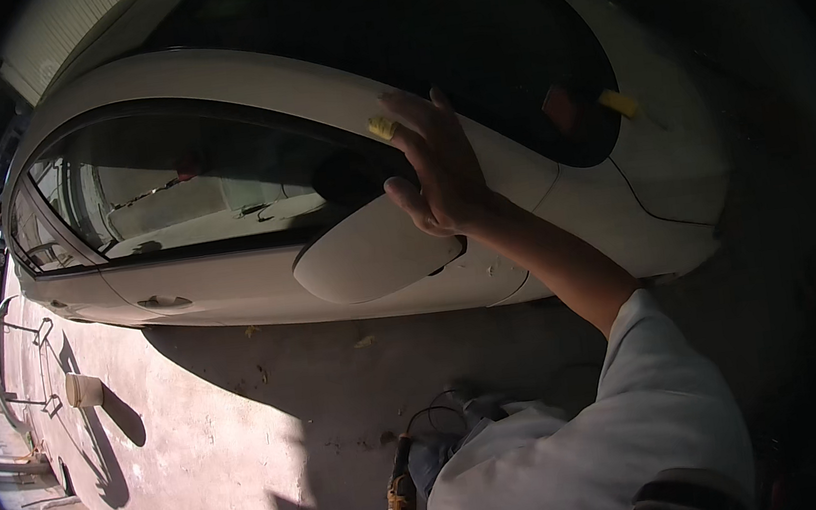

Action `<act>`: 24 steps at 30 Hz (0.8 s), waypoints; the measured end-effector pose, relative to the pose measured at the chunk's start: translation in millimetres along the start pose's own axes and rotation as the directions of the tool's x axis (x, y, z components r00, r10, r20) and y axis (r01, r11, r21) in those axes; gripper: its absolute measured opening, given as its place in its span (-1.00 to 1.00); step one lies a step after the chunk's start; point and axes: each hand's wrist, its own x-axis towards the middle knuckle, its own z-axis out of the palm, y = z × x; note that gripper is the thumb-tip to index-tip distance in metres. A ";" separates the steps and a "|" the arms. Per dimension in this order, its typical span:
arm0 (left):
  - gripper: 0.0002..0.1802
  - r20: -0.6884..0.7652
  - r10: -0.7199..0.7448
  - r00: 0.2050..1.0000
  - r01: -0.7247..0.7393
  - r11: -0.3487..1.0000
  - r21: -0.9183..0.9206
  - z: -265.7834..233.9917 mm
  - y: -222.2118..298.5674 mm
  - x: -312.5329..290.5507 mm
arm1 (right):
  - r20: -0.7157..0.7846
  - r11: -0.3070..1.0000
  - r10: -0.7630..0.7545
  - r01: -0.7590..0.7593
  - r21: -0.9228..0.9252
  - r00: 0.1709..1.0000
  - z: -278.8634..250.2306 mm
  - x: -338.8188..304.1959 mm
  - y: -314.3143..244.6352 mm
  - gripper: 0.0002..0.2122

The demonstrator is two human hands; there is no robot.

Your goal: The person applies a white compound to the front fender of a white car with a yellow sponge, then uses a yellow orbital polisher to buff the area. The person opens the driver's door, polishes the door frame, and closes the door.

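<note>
My right hand (pixel 439 156) reaches over the side mirror (pixel 368 255) of a pale, dull-finished car. Its fingers are spread over the pillar between the side window (pixel 218 176) and the windscreen, and nothing shows in its grip. A yellow wrap or band (pixel 382 128) sits around one fingertip. Whether the palm presses on the pillar or hovers just above it, I cannot tell. My left hand is out of sight. By my jeans, below the car, is a yellow-and-black power tool (pixel 397 498) with a dark cord; what supports it is hidden.
Near the windscreen's lower edge lie a reddish flat piece (pixel 558 109) and a yellow block (pixel 618 103). A pale bucket (pixel 83 390) stands on the sunlit concrete floor (pixel 200 420), near thin metal stands (pixel 40 337). Other vehicles are at the far left.
</note>
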 end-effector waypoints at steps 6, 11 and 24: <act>-0.86 0.073 -0.015 0.997 0.001 0.982 0.188 19.1 109.4 51.1 | -0.139 0.829 0.293 -0.324 -0.456 0.946 -1.0 -31.0 94.0 -0.40; -0.86 0.142 -0.015 0.990 -0.030 0.950 0.312 52.7 198.2 81.0 | -0.263 0.764 0.294 -0.391 -0.513 0.919 100.7 64.3 60.4 -0.35; -0.86 0.196 0.033 0.980 -0.146 0.789 0.596 115.5 324.3 97.2 | -0.351 0.668 0.433 -0.557 -0.493 0.830 108.4 33.7 68.7 -0.36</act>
